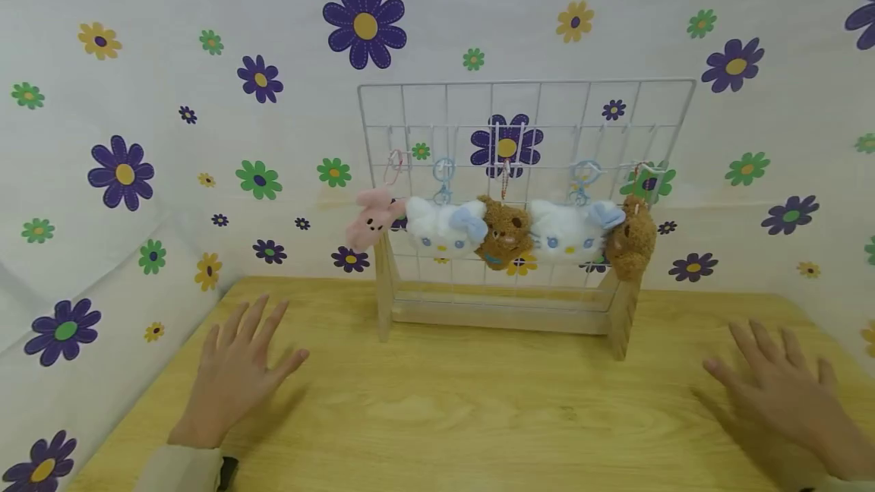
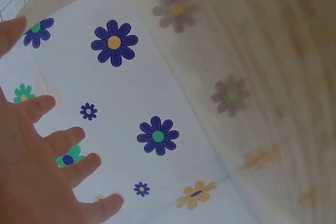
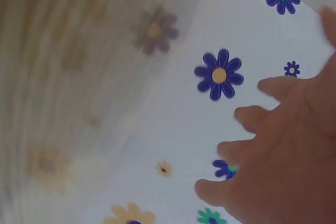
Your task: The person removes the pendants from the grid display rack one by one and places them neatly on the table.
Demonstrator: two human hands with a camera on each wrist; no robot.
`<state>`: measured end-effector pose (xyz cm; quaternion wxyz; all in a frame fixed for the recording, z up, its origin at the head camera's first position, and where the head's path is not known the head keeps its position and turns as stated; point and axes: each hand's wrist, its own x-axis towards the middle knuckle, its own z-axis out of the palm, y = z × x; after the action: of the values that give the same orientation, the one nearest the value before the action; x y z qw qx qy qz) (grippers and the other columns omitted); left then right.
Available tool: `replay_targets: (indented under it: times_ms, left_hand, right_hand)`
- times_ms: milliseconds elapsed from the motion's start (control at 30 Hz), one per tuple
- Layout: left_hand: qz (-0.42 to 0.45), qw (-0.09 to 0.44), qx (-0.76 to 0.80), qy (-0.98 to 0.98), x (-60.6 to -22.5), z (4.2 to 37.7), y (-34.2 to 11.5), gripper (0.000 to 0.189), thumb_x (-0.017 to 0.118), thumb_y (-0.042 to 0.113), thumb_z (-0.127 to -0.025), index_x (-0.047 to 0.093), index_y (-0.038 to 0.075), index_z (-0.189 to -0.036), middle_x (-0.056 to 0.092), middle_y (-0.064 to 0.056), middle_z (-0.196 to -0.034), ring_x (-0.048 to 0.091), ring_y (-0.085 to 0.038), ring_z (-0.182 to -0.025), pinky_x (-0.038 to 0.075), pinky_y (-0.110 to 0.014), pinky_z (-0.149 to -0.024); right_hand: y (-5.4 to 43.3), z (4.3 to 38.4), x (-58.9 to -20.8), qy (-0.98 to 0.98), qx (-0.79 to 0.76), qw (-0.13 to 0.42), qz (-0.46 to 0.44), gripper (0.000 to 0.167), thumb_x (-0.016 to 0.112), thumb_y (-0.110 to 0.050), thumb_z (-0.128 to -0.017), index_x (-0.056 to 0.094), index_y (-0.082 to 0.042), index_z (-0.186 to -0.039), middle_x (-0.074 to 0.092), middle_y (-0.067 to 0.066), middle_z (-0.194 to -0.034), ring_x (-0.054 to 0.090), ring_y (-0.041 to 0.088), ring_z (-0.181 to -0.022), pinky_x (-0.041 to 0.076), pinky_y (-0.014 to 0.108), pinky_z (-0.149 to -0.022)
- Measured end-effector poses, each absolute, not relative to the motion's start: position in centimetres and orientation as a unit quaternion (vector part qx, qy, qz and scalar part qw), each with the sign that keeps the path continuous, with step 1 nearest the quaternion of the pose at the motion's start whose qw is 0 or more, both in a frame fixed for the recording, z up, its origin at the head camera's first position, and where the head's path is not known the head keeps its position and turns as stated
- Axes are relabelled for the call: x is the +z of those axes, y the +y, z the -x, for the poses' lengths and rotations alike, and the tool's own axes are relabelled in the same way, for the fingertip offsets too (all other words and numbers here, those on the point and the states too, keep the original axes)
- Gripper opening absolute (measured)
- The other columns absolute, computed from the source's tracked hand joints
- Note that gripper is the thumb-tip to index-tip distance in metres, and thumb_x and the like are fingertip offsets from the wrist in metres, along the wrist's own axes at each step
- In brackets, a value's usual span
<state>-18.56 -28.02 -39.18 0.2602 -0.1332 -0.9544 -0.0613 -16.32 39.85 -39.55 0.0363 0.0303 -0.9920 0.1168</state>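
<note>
My left hand hovers over the left part of the table, fingers spread and holding nothing. On the right side my right hand is likewise spread, with nothing in it. Between and beyond them stands a white wire grid rack on wooden feet. From its hooks hang a pink plush keychain, a white plush cat keychain with a blue bow, a brown plush bear keychain, a second white plush cat keychain and another brown plush bear keychain. Neither hand touches the rack.
The wooden table spreads out in front of the rack. A white cloth with printed flowers hangs behind it and along both sides. The rack's right wooden foot reaches forward on the table.
</note>
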Motion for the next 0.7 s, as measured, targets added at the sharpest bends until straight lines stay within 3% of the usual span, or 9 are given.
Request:
replay_targets:
  times_ms: [133, 233, 333, 467, 533, 600, 700]
  left_hand:
    - [0.143, 0.258, -0.095, -0.951, -38.9, 19.2, -27.6, 0.077, 0.069, 0.049, -0.092, 0.046, 0.002, -0.149, 0.056, -0.028, -0.138, 0.058, -0.049, -0.115, 0.056, -0.062, -0.074]
    - [0.136, 0.21, -0.159, -0.955, -38.5, 19.6, -26.7, 0.069, 0.071, 0.033, -0.095, 0.044, -0.001, -0.149, 0.064, -0.027, -0.127, 0.066, -0.045, -0.101, 0.058, -0.056, -0.066]
    - [0.134, 0.172, -0.24, -0.946, -38.3, 20.2, -25.6, 0.059, 0.068, 0.022, -0.098, 0.045, -0.002, -0.147, 0.068, -0.025, -0.121, 0.069, -0.041, -0.1, 0.058, -0.056, -0.077]
    - [0.136, 0.166, -0.334, -0.918, -38.3, 21.2, -24.2, 0.051, 0.065, 0.017, -0.101, 0.047, -0.003, -0.145, 0.068, -0.026, -0.121, 0.068, -0.041, -0.103, 0.056, -0.059, -0.088]
    - [0.136, 0.172, -0.368, -0.903, -38.3, 21.6, -23.7, 0.05, 0.065, 0.013, -0.1, 0.049, -0.004, -0.144, 0.067, -0.027, -0.121, 0.069, -0.041, -0.102, 0.056, -0.059, -0.087]
    - [0.135, 0.176, -0.393, -0.892, -38.4, 21.9, -23.2, 0.05, 0.066, 0.01, -0.099, 0.049, -0.004, -0.144, 0.067, -0.029, -0.121, 0.069, -0.042, -0.101, 0.057, -0.059, -0.085]
    - [0.131, 0.174, -0.417, -0.883, -38.3, 22.4, -22.6, 0.05, 0.067, 0.007, -0.098, 0.049, -0.003, -0.145, 0.065, -0.029, -0.124, 0.069, -0.042, -0.101, 0.059, -0.057, -0.083]
  right_hand:
    - [40.3, 16.4, -38.9, -0.984, 0.164, 0.041, -0.054, 0.077, 0.045, -0.041, -0.108, 0.021, 0.021, -0.147, 0.024, 0.054, -0.14, 0.033, 0.074, -0.12, 0.029, 0.086, -0.089]
    - [40.3, 16.8, -38.5, -0.975, 0.21, 0.056, -0.049, 0.065, 0.049, -0.032, -0.108, 0.036, 0.025, -0.136, 0.041, 0.055, -0.127, 0.053, 0.067, -0.102, 0.05, 0.072, -0.079]
    - [40.1, 17.4, -38.0, -0.965, 0.249, 0.077, -0.023, 0.058, 0.051, -0.028, -0.108, 0.04, 0.023, -0.132, 0.054, 0.048, -0.118, 0.065, 0.055, -0.093, 0.059, 0.057, -0.069]
    - [39.4, 17.9, -37.3, -0.941, 0.323, 0.105, 0.003, 0.054, 0.05, -0.026, -0.108, 0.041, 0.021, -0.134, 0.065, 0.038, -0.106, 0.071, 0.022, -0.077, 0.062, 0.039, -0.06]
    - [38.8, 17.8, -36.8, -0.926, 0.36, 0.117, 0.015, 0.054, 0.052, -0.026, -0.108, 0.042, 0.02, -0.134, 0.072, 0.021, -0.096, 0.067, 0.005, -0.071, 0.061, 0.032, -0.058]
    - [38.4, 17.8, -36.0, -0.906, 0.407, 0.118, 0.017, 0.053, 0.052, -0.025, -0.107, 0.044, 0.02, -0.134, 0.073, 0.001, -0.092, 0.066, 0.002, -0.072, 0.061, 0.028, -0.059]
    - [37.8, 17.6, -35.3, -0.886, 0.445, 0.132, 0.016, 0.038, 0.056, -0.023, -0.106, 0.055, 0.009, -0.126, 0.062, -0.029, -0.088, 0.064, -0.004, -0.071, 0.058, 0.022, -0.058]
